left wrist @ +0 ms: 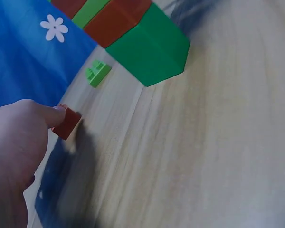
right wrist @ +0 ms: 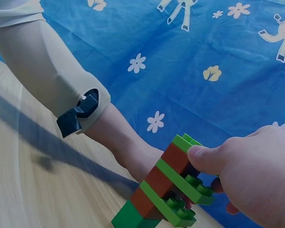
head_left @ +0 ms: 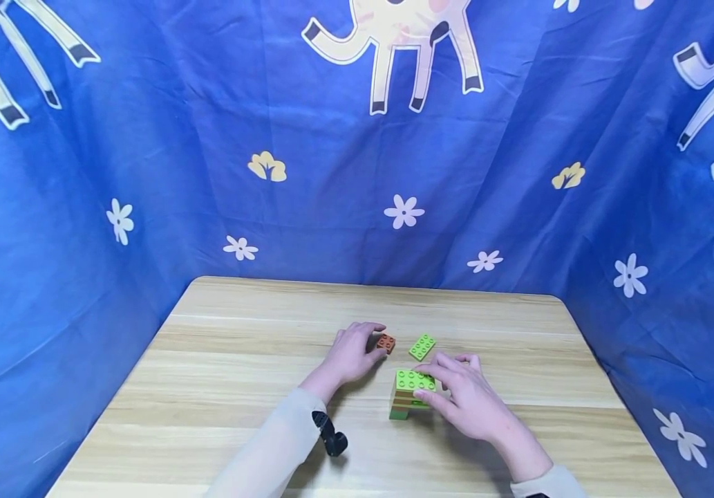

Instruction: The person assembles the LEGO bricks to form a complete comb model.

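My left hand (head_left: 352, 353) reaches around a small reddish-brown toy building brick (head_left: 386, 343) lying on the table. Its thumb meets the brick (left wrist: 67, 124) in the left wrist view; the other fingertips are mostly hidden there. My right hand (head_left: 462, 394) grips a stacked brick tower (head_left: 403, 398) near its top, thumb on the near side and fingers behind. Light green and brown layers alternate in the tower (right wrist: 164, 183), above a dark green base. Some light green plates jut out to one side. A loose light green brick (head_left: 421, 347) lies beyond the tower.
The bricks are on a light wooden table (head_left: 238, 332). Blue cloth (head_left: 332, 207) with flowers and animals hangs at the back and both sides. A black strap-like device (head_left: 330, 434) sits at the left sleeve's cuff.
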Tool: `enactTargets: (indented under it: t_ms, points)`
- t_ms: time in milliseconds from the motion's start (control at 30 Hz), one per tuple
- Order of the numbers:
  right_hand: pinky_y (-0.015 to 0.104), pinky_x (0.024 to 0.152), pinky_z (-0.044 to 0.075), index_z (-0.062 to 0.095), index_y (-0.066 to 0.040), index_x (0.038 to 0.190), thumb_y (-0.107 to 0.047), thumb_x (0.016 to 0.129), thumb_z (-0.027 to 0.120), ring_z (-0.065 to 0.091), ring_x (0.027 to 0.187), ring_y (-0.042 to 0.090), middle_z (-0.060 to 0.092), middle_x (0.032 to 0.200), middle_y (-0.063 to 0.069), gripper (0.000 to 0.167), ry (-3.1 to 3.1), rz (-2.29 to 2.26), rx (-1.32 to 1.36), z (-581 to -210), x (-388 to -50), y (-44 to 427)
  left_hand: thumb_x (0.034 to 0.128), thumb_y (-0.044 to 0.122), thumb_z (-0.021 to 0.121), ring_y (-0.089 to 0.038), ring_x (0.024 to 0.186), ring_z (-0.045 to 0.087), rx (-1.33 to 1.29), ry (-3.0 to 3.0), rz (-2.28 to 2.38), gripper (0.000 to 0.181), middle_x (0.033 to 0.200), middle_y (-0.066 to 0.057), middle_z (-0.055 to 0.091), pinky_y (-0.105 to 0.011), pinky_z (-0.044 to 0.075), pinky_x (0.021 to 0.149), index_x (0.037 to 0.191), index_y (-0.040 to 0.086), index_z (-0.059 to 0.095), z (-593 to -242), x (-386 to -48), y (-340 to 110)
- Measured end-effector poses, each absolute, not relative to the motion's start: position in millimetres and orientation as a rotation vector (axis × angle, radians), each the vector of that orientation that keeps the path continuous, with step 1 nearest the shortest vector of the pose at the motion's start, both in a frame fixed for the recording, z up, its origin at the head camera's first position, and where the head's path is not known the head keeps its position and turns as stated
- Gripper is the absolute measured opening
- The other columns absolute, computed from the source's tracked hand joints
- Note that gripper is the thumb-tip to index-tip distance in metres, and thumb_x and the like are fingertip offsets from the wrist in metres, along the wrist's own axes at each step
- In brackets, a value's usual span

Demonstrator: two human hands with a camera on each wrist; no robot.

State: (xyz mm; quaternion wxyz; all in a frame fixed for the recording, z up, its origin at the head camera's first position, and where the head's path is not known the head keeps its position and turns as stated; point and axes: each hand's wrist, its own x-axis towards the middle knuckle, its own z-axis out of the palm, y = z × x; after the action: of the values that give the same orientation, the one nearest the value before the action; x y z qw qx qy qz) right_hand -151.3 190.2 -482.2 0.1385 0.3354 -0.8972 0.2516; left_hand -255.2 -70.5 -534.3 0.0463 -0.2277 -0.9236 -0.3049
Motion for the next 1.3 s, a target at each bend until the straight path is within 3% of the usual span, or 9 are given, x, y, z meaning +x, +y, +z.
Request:
enactTargets:
  t_ms: [267, 533, 767, 1000, 1300]
  points:
    - [0.045, 0.096, 0.03, 0.072, -0.021, 0.135, -0.045, 0.101, 0.071, 0.043, 0.071, -0.002, 0.047, 0.095, -0.023, 0.041, -2.611, 0.728, 0.954, -482, -151, 192, 0.0998, 0.027, 0.076, -0.028, 0.132, 0.055, -0.809, -2.859, -0.816, 0.053, 0.145, -0.005, 0.064, -0.048, 0.041, 0.101, 0.148, 0.014, 0.06, -539, -266, -65]
    - [0.045, 0.096, 0.03, 0.072, -0.021, 0.134, -0.044, 0.102, 0.07, 0.041, 0.071, -0.004, 0.047, 0.096, -0.023, 0.04, -2.604, 0.725, 0.964, -483, -151, 191, 0.1003, 0.024, 0.075, -0.025, 0.13, 0.055, -0.846, -2.891, -0.747, 0.044, 0.138, -0.002, 0.066, -0.047, 0.04, 0.101, 0.143, 0.015, 0.065, -540, -268, -62]
    - [0.045, 0.094, 0.03, 0.072, -0.022, 0.135, -0.045, 0.102, 0.07, 0.047, 0.07, 0.003, 0.047, 0.095, -0.023, 0.04, -2.613, 0.741, 0.959, -484, -152, 191, 0.0986, 0.026, 0.077, -0.026, 0.124, 0.056, -0.822, -2.906, -0.729, 0.043, 0.134, -0.003, 0.067, -0.046, 0.04, 0.098, 0.139, 0.014, 0.068, -542, -269, -64]
    - [0.044, 0.094, 0.03, 0.072, -0.022, 0.134, -0.043, 0.102, 0.071, 0.041, 0.071, -0.005, 0.048, 0.095, -0.023, 0.039, -2.593, 0.736, 0.973, -485, -153, 190, 0.0983, 0.028, 0.077, -0.026, 0.123, 0.056, -0.798, -2.907, -0.77, 0.041, 0.132, -0.005, 0.068, -0.046, 0.041, 0.099, 0.136, 0.013, 0.069, -542, -268, -68]
    - [0.044, 0.098, 0.029, 0.072, -0.022, 0.136, -0.046, 0.103, 0.068, 0.042, 0.07, -0.005, 0.046, 0.093, -0.024, 0.041, -2.636, 0.757, 0.953, -480, -153, 189, 0.0989, 0.026, 0.077, -0.026, 0.119, 0.057, -0.834, -2.826, -0.956, 0.038, 0.124, -0.005, 0.068, -0.048, 0.045, 0.105, 0.132, 0.01, 0.069, -527, -261, -77]
